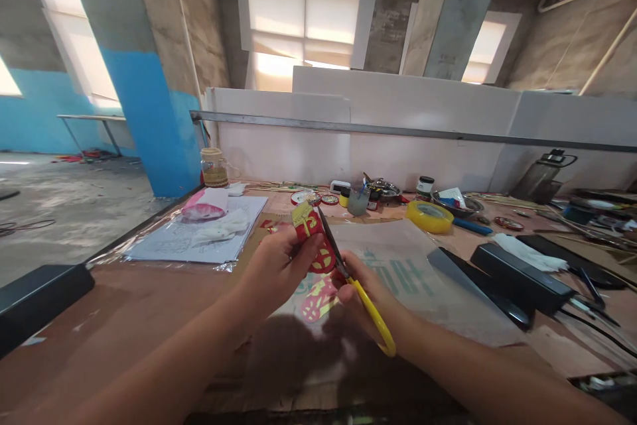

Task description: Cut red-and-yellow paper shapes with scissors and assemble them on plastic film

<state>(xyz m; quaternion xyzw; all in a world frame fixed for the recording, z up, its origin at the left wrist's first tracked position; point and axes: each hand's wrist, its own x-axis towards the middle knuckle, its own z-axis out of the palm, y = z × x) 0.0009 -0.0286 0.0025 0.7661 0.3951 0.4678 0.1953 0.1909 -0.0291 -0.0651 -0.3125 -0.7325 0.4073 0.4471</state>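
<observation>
My left hand [281, 266] pinches a red and yellow patterned cutout [324, 256] above the middle of the table. My right hand [365, 289] is closed around yellow-handled scissors [369, 312], whose dark blades point up and away from me along the right edge of the cutout. Whether the blades touch it is hard to tell. Below both hands, a pink and yellow patterned piece [318, 299] lies on a translucent sheet [398, 246] with green printed lettering.
White papers [199, 239] lie at left, near a jar [213, 168]. Yellow tape [429, 217], a cup [358, 201] and a metal bowl [470, 205] stand behind. At right are a black box [522, 279] and a bottle [540, 180]. A dark object [44, 299] is at left.
</observation>
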